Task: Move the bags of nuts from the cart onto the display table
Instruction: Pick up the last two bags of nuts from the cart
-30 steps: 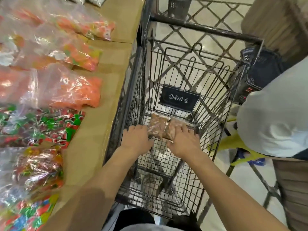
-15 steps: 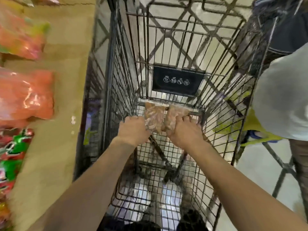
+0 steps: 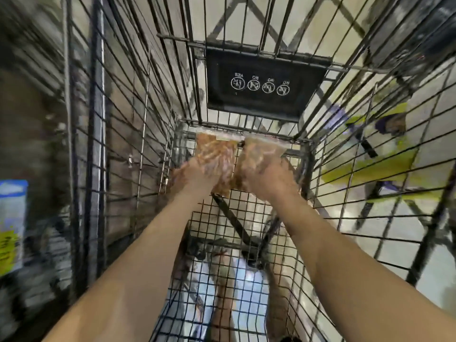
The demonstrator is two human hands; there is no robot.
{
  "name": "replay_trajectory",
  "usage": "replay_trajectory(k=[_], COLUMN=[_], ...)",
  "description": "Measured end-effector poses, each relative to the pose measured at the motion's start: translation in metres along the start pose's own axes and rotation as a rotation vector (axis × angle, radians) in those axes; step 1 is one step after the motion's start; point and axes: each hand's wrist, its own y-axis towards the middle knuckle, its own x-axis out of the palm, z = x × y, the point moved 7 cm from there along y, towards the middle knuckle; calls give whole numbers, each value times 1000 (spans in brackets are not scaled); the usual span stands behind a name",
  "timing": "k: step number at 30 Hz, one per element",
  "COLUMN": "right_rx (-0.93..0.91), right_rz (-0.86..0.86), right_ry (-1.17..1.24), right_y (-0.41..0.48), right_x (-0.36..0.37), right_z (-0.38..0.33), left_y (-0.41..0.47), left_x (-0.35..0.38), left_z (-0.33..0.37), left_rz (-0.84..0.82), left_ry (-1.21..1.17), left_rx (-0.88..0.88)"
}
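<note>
Both my forearms reach down into the wire cart (image 3: 118, 149). My left hand (image 3: 195, 174) is clamped on the left bag of nuts (image 3: 216, 154); my right hand (image 3: 269, 178) is clamped on the right bag of nuts (image 3: 261, 154). The bags sit side by side, touching, at the cart's far end, long axes running away from me, sealed tops pointing toward the black placard (image 3: 264, 85) beyond.

Black placard (image 3: 265, 87) on the cart's far wall, beyond both hands: four white circled pictograms, captions too blurred to read.
</note>
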Motion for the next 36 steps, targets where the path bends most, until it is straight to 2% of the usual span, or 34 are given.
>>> replay_trajectory(k=[2, 5, 8, 11, 14, 18, 23, 26, 32, 36], right_rx=[43, 118, 219, 257, 299, 286, 222, 202, 340, 326], right_rz=[-4, -7, -40, 22, 35, 98, 204, 221, 54, 25], right_ry=[121, 275, 392, 480, 494, 555, 521, 655, 1003, 1053], right_y=[36, 32, 39, 51, 54, 53, 50, 52, 57, 55], right_x=[27, 19, 27, 38, 42, 45, 46, 51, 67, 66], right_z=[22, 17, 23, 25, 28, 33, 32, 34, 42, 39], left_y=[12, 31, 46, 50, 56, 61, 66, 65, 53, 47], left_x=[7, 18, 24, 36, 46, 48, 49, 48, 49, 47], left_z=[-7, -16, -20, -23, -25, -24, -30, -35, -47, -54], left_rz=[18, 9, 51, 34, 51, 60, -73, -52, 29, 50], left_ry=[-167, -325, -367, -418, -362, -413, -527, -619, -715, -767], left_rx=[-68, -126, -138, -174, -172, -172, -222, -193, -158, -146])
